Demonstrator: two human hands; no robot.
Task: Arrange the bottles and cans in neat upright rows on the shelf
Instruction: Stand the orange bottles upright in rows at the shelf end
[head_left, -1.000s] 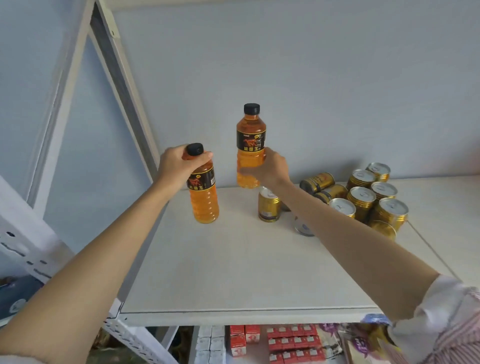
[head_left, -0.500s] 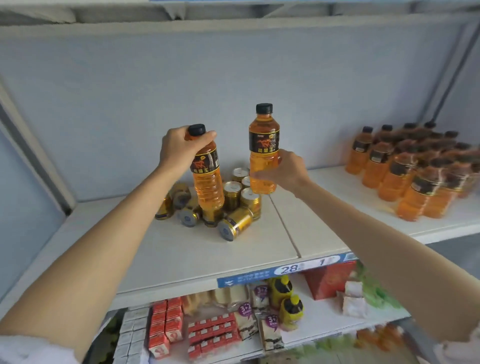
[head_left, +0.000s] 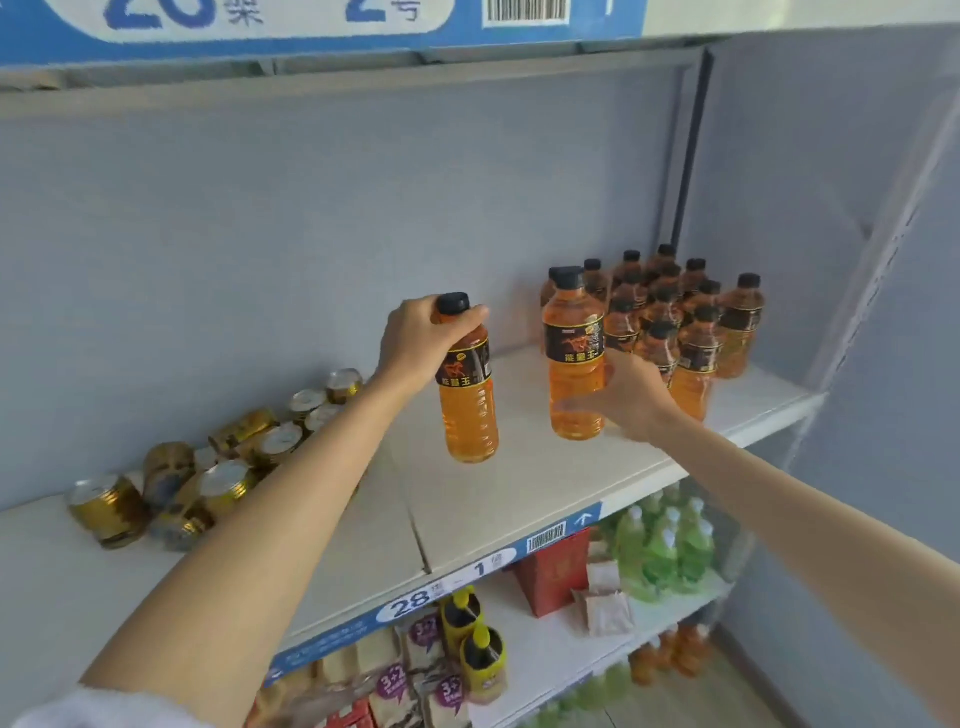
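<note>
My left hand grips an orange drink bottle round its neck, just under the black cap, and holds it upright a little above the white shelf. My right hand holds a second orange bottle by its lower body, also upright. Just right of it stands a group of several like bottles in upright rows at the shelf's right end. Gold cans lie and stand in a loose heap on the left.
The shelf above hangs low with a blue label strip. A grey back wall and a right side panel close the bay. Lower shelves hold green bottles, a red box and snack packs.
Both hands have carried their bottles to the right, away from the can heap and up to the standing bottle group. The view has swung right with them.
</note>
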